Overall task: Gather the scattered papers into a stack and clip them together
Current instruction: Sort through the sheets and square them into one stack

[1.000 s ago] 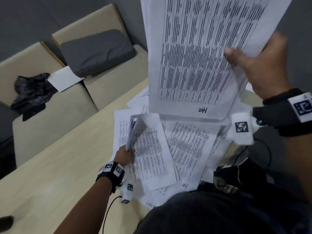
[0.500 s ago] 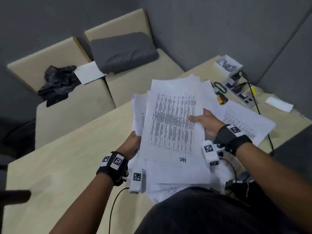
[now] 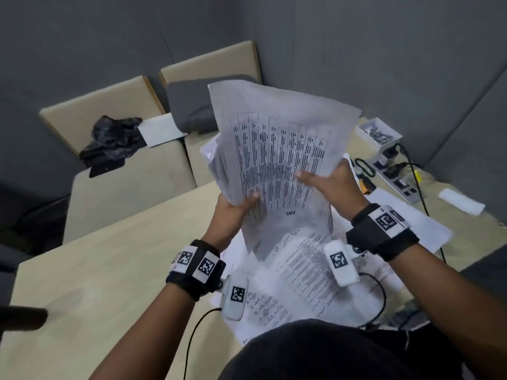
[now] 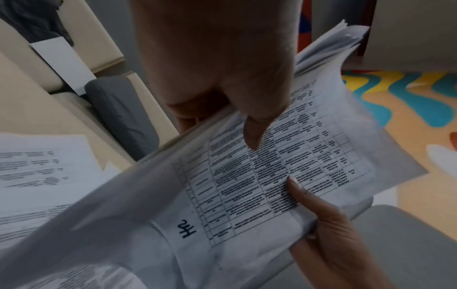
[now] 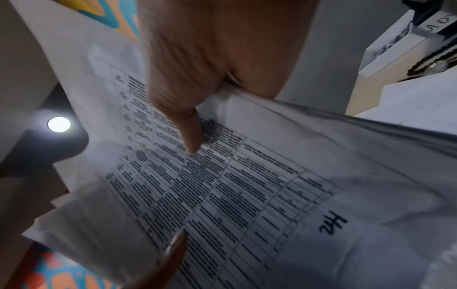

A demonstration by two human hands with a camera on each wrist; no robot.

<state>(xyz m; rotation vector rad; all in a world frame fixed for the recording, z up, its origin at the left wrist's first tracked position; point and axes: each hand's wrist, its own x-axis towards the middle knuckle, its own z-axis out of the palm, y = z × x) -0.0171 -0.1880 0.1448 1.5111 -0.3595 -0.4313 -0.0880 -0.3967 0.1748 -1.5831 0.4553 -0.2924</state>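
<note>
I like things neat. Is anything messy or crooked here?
Yes. The bundle of papers gripped by the left hand and right hand is uneven, its sheets fanned out with edges sticking past each other. More loose sheets lie crisscrossed on the table below, not yet gathered.

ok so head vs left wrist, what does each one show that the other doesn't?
Head only: loose sheets lying on the table, the power strip and the small white box behind it. Left wrist only: the staggered far edges of the held stack and a colourful patterned surface beyond it. Both: left hand and right hand with thumbs on the top sheet, marked by hand "H2", plus the grey cushion.
</note>
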